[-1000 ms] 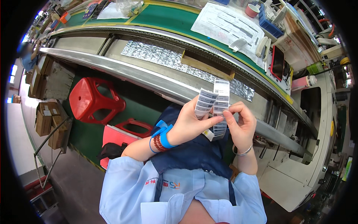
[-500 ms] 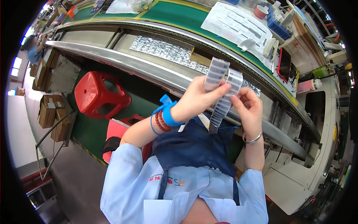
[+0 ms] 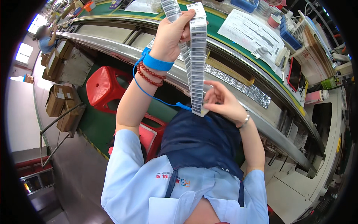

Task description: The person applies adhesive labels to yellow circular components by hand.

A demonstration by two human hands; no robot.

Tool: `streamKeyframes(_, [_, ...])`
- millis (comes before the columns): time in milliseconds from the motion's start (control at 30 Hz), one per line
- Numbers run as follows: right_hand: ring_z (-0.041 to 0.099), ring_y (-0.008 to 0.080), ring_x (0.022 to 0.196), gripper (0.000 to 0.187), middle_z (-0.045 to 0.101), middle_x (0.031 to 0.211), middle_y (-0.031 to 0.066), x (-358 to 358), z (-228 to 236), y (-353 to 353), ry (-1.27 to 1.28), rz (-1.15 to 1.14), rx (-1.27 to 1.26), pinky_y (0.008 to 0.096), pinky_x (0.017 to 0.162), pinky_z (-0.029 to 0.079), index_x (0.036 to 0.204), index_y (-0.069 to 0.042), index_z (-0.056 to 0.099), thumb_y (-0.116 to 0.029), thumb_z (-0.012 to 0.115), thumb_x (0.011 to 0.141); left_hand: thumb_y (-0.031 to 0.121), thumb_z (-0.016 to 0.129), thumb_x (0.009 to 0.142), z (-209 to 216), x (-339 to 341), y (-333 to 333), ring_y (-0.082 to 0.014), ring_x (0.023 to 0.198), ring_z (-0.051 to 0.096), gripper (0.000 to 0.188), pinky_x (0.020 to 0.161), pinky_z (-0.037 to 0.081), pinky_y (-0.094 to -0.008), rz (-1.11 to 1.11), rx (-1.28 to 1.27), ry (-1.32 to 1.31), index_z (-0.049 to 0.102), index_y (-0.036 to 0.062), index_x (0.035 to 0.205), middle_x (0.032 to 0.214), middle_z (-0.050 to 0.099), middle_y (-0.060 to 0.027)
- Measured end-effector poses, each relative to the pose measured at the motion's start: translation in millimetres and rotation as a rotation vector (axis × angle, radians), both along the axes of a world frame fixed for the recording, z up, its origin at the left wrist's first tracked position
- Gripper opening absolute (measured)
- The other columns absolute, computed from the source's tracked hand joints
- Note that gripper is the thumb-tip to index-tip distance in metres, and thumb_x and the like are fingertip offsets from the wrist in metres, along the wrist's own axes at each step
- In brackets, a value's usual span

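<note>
My left hand (image 3: pixel 167 39) is raised over the bench edge, closed on a long strip of white printed labels (image 3: pixel 198 56). One end of the label strip sticks up past my fingers. The rest hangs down in a narrow loop to just above my dark blue apron (image 3: pixel 203 140). Beside the hanging lower part is my right hand (image 3: pixel 222 102), fingers loosely bent and apart. Its thumb and fingertips are close to the strip's edge; whether they touch it I cannot tell. A blue wrist strap (image 3: pixel 158 62) with a cord and red beads circle my left wrist.
A metal rail (image 3: pixel 123 56) runs along the bench in front of me. Printed sheets (image 3: pixel 248 31), a red-framed phone (image 3: pixel 294 74) and a blue basket (image 3: pixel 289 35) are on the far right side. Red stools (image 3: pixel 100 87) and cardboard boxes (image 3: pixel 57 100) stand at left.
My left hand has lifted up and leftward with the label strip, which now hangs long. My right hand has let go of the upper part and moved lower and left.
</note>
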State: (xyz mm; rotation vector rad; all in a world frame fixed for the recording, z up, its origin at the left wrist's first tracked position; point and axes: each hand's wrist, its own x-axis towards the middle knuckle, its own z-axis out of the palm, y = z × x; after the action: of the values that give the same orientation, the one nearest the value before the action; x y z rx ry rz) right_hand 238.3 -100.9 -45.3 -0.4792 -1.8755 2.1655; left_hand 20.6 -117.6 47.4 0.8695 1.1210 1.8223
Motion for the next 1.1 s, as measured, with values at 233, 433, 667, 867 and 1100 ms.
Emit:
streamKeyframes(233, [0.053,0.0076,0.078,0.023,0.057,0.09,0.002,-31,-10,0,-0.04,0.091,0.126,0.0199,0.072,0.042,0.098,0.0,0.059,-0.015,0.06,0.081,0.018,0.052,0.086,27,-29,-2,-0.0014,0.043,0.036,0.012,0.038,0.027,-0.0154,0.001,0.108,-0.033,0.056,0.0071,0.083,0.061,0.05,0.0044])
streamKeyframes(433, [0.059,0.0179,0.091,0.027,0.061,0.095,0.0148,-15,12,10,-0.086,0.189,-0.221,0.027,0.081,0.046,0.106,0.007,0.052,-0.01,0.05,0.086,0.015,0.056,0.084,-1,-103,-7,-0.0012,0.044,0.031,0.018,0.039,0.024,-0.0157,0.122,0.121,-0.176,0.053,-0.0022,0.087,0.078,0.058,-0.0068])
streamKeyframes(667, [0.059,0.02,0.094,0.034,0.057,0.106,0.0157,12,33,15,-0.123,0.15,-0.227,0.0269,0.08,0.047,0.115,0.005,0.047,-0.01,0.052,0.085,0.015,0.058,0.083,-21,-121,-19,-0.003,0.044,0.031,0.019,0.039,0.024,-0.017,0.223,0.048,-0.285,0.051,-0.0018,0.089,0.07,0.048,-0.0006])
streamKeyframes(867, [0.057,0.0212,0.098,0.042,0.054,0.111,0.0156,21,40,14,-0.107,0.121,-0.254,0.0263,0.079,0.047,0.121,0.004,0.04,-0.008,0.054,0.083,0.011,0.06,0.081,-31,-119,-22,-0.0064,0.044,0.034,0.014,0.039,0.026,-0.02,0.31,0.018,-0.298,0.049,0.0018,0.079,0.063,0.044,-0.0011])
streamKeyframes(1100, [0.055,0.024,0.101,0.054,0.049,0.116,0.0214,23,35,9,0.049,0.095,-0.323,0.0297,0.085,0.046,0.127,0.004,0.03,-0.001,0.055,0.08,0.013,0.06,0.081,-46,-125,-31,-0.0057,0.045,0.035,0.016,0.039,0.025,-0.019,0.342,-0.003,-0.303,0.049,0.0025,0.078,0.064,0.045,-0.0009])
